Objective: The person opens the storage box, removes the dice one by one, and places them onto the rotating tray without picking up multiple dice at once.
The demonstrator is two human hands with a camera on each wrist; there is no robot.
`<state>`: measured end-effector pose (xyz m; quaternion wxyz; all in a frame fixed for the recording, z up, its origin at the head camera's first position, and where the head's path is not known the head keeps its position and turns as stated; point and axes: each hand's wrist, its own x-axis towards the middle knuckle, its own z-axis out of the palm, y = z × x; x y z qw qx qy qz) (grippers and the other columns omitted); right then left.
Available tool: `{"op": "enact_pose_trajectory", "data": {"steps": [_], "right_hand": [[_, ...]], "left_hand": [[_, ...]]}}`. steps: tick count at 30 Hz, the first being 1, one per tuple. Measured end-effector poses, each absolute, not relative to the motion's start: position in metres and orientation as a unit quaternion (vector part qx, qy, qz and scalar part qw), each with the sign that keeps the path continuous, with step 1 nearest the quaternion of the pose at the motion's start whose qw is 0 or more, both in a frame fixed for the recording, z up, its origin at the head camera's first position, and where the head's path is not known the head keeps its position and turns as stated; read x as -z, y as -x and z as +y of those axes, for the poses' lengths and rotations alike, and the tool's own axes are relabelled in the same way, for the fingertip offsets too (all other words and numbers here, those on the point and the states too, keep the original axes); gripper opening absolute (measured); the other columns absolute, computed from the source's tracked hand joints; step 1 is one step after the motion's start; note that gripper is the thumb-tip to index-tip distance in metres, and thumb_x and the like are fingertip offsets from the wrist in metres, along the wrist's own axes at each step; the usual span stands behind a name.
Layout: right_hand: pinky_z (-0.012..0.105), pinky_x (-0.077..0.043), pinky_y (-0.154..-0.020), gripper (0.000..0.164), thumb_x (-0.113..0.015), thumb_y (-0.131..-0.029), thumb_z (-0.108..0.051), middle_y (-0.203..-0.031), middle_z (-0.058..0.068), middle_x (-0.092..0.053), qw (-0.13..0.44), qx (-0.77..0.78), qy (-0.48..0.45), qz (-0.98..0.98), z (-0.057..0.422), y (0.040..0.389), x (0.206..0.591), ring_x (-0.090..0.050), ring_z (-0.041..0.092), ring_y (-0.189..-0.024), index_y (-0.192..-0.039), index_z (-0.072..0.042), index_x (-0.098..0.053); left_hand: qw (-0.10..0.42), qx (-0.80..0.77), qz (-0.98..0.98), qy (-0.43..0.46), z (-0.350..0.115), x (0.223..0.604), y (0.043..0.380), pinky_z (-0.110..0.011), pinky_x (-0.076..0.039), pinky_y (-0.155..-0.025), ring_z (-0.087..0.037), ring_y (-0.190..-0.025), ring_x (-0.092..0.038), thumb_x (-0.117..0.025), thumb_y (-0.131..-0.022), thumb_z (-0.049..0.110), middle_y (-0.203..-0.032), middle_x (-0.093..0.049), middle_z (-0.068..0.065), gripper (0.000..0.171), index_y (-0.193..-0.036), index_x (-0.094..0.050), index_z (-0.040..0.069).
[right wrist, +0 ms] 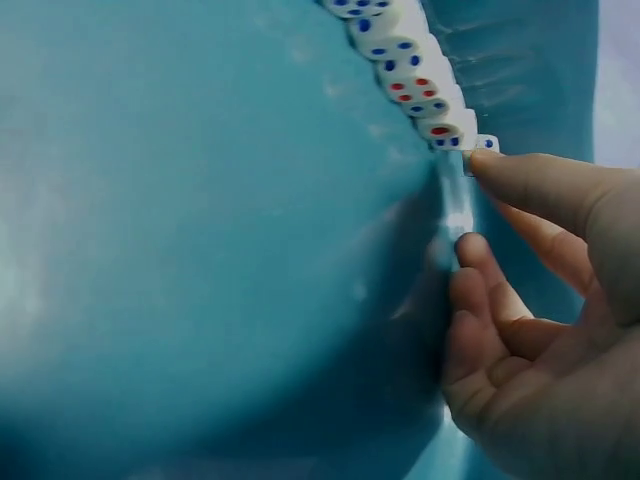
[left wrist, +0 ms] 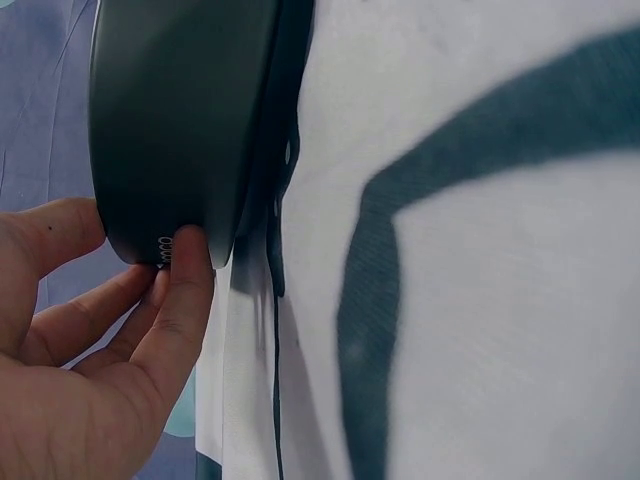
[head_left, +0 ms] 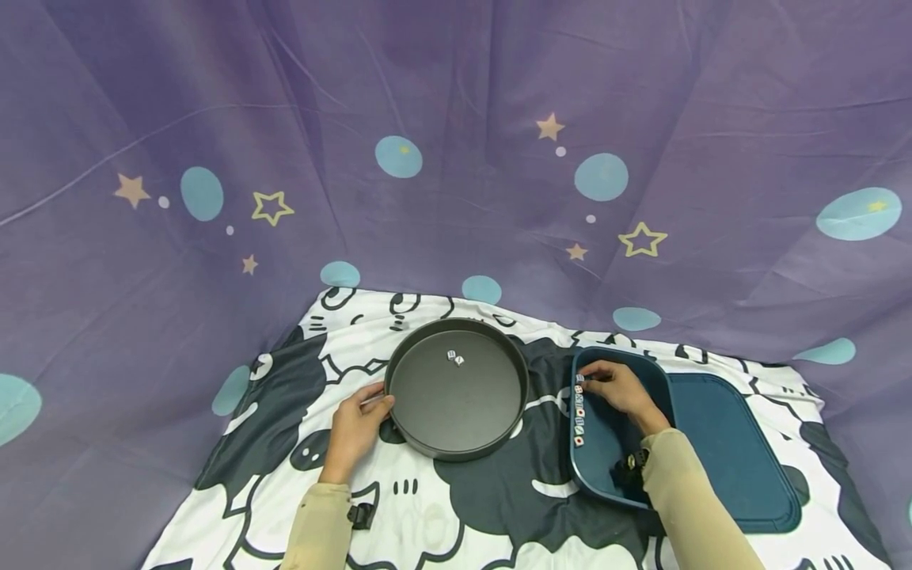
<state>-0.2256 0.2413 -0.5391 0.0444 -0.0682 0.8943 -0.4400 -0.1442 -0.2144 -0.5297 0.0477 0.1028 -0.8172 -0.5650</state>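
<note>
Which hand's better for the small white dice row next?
Probably the right hand: it pinches a white die by the dice row inside the blue rectangular tub; the left hand holds the round dark pan.

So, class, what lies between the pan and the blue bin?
Only a stretch of patterned cloth lies between the pan and the bin, as the head view shows.

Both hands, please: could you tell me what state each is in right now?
Left hand: holding the round pan by its edge.
Right hand: pinching a die.
</note>
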Motion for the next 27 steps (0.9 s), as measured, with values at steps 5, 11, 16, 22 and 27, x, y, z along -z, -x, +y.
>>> {"op": "enact_pose_trajectory", "data": {"steps": [5,11,16,22,27], "right_hand": [[0.027,-0.048,-0.062,0.017,-0.073,-0.088,-0.001,-0.087,0.009,-0.066,0.043,0.451,0.064,0.889,0.243,0.225,0.533,-0.055,0.018,-0.075,-0.104,0.002,-0.072],[0.027,-0.048,-0.065,0.017,-0.073,-0.09,-0.005,-0.091,0.008,-0.067,0.039,0.448,0.067,0.891,0.246,0.22,0.517,-0.057,0.017,-0.079,-0.107,0.0,-0.072],[0.026,-0.051,-0.069,0.018,-0.071,-0.092,-0.004,-0.096,0.011,-0.068,0.032,0.456,0.085,0.885,0.245,0.217,0.499,-0.06,0.017,-0.084,-0.108,0.002,-0.071],[0.026,-0.053,-0.072,0.019,-0.072,-0.093,-0.007,-0.105,0.015,-0.069,0.027,0.454,0.09,0.886,0.24,0.214,0.481,-0.061,0.019,-0.087,-0.109,0.002,-0.071],[0.026,-0.054,-0.076,0.023,-0.071,-0.094,-0.009,-0.109,0.017,-0.068,0.032,0.473,0.091,0.876,0.235,0.211,0.469,-0.064,0.021,-0.09,-0.113,0.003,-0.07]], "left_hand": [[0.049,0.565,-0.817,-0.103,-0.215,0.531,0.144,-0.024,-0.06,-0.08,-0.026,-0.104,-0.07,-0.071,-0.094,0.014,-0.119,-0.069,-0.018,0.035,-0.126,-0.067,0.0],[0.049,0.568,-0.815,-0.103,-0.215,0.532,0.144,-0.024,-0.059,-0.08,-0.026,-0.105,-0.07,-0.071,-0.095,0.014,-0.12,-0.068,-0.018,0.035,-0.126,-0.067,0.0],[0.051,0.568,-0.815,-0.102,-0.215,0.533,0.144,-0.023,-0.059,-0.08,-0.026,-0.105,-0.07,-0.071,-0.094,0.013,-0.12,-0.068,-0.018,0.035,-0.126,-0.067,-0.001],[0.053,0.57,-0.814,-0.097,-0.215,0.533,0.144,-0.025,-0.059,-0.082,-0.027,-0.106,-0.069,-0.07,-0.095,0.014,-0.121,-0.068,-0.02,0.036,-0.126,-0.066,-0.002],[0.055,0.57,-0.814,-0.093,-0.215,0.533,0.143,-0.025,-0.059,-0.082,-0.028,-0.107,-0.069,-0.07,-0.095,0.014,-0.12,-0.068,-0.02,0.035,-0.126,-0.066,-0.002]]}}
